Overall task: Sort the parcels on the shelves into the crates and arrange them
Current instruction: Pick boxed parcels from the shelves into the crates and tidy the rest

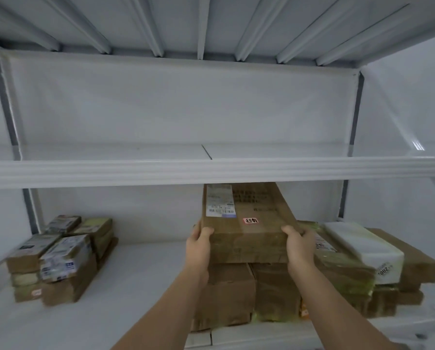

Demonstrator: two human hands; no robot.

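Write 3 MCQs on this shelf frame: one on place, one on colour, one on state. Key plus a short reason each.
1. Where is the small stack of parcels?
A. left end of the lower shelf
B. on the upper shelf
C. on the floor

2. What colour is the small sticker on the held box?
A. blue
B. red and white
C. green

3. How is the held box gripped?
A. one hand on top
B. untouched
C. both hands at its near corners

Key:
1 A: the small stack of parcels sits at the left of the lower shelf.
2 B: the sticker is red and white.
3 C: the left hand and right hand clasp the box.
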